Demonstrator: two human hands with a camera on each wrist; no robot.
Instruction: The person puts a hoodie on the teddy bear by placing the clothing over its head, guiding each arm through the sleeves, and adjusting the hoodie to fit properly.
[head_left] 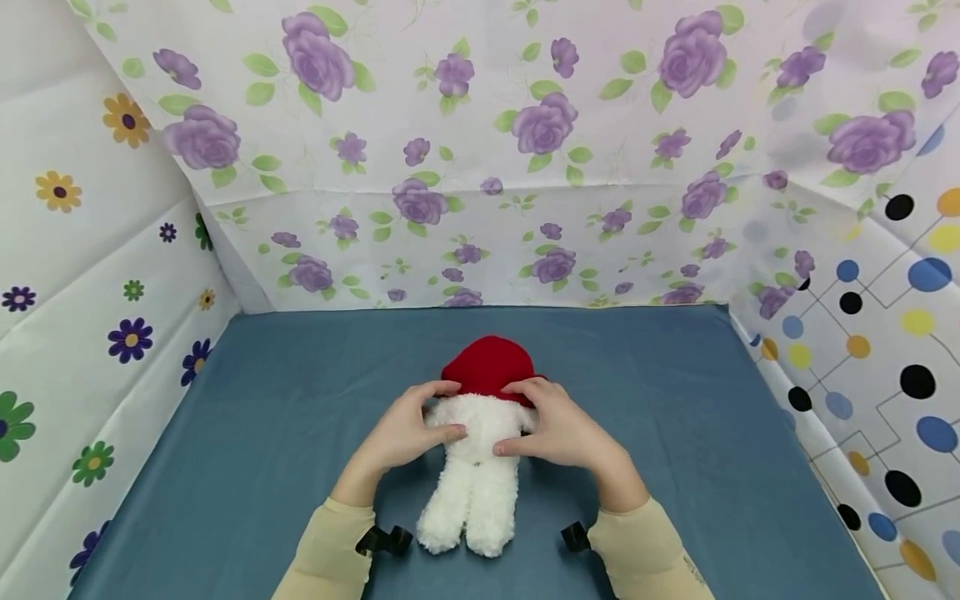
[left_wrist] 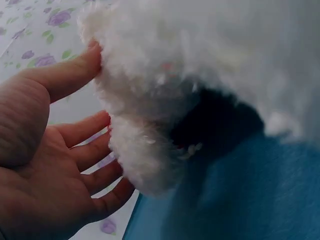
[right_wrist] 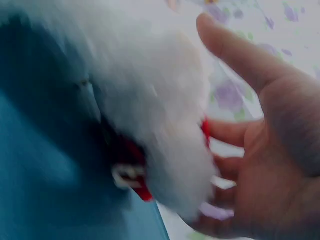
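Note:
A fluffy white plush toy (head_left: 468,492) lies on the blue cloth with its two legs toward me. A red cap (head_left: 491,365) covers its head end, and no face shows. My left hand (head_left: 405,427) rests along the toy's left side, fingertips at the cap's edge and thumb on the body. The left wrist view shows those fingers nearly straight against the white fur (left_wrist: 145,155). On the other side my right hand (head_left: 566,427) is spread, its fingers at the red edge. In the right wrist view its thumb stands off from the fur (right_wrist: 150,90).
Blue cloth (head_left: 300,400) covers the table around the toy. Behind it hangs a white sheet with purple roses (head_left: 543,125). Flowered fabric (head_left: 90,333) lines the left side, dotted fabric (head_left: 885,350) the right. Black straps (head_left: 386,542) sit at the wrists.

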